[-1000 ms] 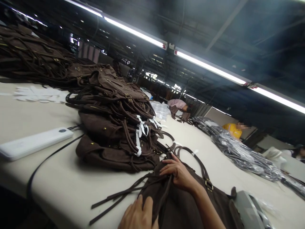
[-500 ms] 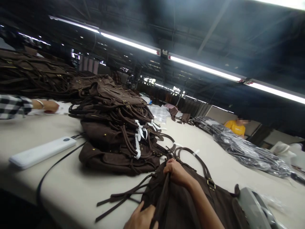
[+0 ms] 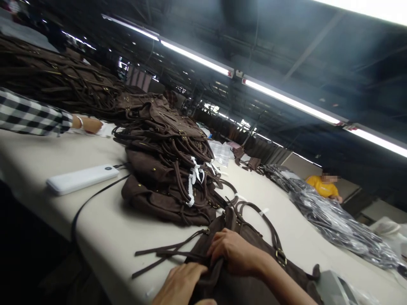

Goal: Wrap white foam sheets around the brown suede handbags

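A dark brown handbag lies on the table in front of me, its looped handles pointing away. My right hand is closed on a fold along the bag's upper left edge. Lower on that same edge, my left hand grips the fabric, partly cut off by the bottom of the view. Loose brown straps trail from the bag across the table to the left. Just beyond stands a stack of similar brown bags, some handles wrapped with white strips.
A white power bank with a black cable lies left on the pale table. Another person's checked sleeve reaches in. Plastic-wrapped goods lie right, near a person in yellow. A grey device sits lower right.
My right hand has slid down the bag's edge toward my left hand. The view has shifted, so the table things appear further right. The other person's arm reaches further in.
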`<state>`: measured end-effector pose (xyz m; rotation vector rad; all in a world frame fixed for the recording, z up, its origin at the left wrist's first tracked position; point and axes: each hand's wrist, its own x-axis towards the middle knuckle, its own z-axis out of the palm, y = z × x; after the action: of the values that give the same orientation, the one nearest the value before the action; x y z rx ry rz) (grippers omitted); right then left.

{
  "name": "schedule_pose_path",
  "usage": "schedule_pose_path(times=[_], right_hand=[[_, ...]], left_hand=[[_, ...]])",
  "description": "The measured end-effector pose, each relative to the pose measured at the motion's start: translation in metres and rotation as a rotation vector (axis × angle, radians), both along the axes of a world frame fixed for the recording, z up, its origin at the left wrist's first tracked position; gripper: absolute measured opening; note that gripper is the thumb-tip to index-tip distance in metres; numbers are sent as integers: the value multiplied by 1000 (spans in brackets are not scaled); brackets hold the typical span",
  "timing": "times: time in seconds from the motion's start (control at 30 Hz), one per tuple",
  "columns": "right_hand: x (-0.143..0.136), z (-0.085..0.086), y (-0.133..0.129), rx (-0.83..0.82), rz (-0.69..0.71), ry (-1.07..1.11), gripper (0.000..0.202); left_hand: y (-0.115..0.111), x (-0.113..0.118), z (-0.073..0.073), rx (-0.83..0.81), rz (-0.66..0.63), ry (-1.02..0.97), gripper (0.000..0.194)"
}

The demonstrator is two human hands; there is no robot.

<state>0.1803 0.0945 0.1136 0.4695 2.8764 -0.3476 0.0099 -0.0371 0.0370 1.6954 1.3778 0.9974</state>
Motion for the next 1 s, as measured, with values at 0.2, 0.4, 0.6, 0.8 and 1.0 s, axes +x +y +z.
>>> schedule_pose_path(times=[0.2, 0.4, 0.6, 0.8, 1.0], right_hand=[[-6, 2, 11, 17, 76, -72, 29], [-8, 3, 3, -49, 25, -96, 40], [-5, 9, -11, -135, 58, 29, 47], [-1, 5, -16, -156, 70, 175, 22], [5, -5, -25, -64, -93, 30, 11]], left_hand=[[21, -12, -15, -141, 224, 76, 33], [39, -14, -3, -275, 48, 270, 16], [43, -13, 6, -287, -94, 169, 18], [46, -6, 7, -266, -75, 120, 15], [70, -4, -22, -307, -2, -31, 15]])
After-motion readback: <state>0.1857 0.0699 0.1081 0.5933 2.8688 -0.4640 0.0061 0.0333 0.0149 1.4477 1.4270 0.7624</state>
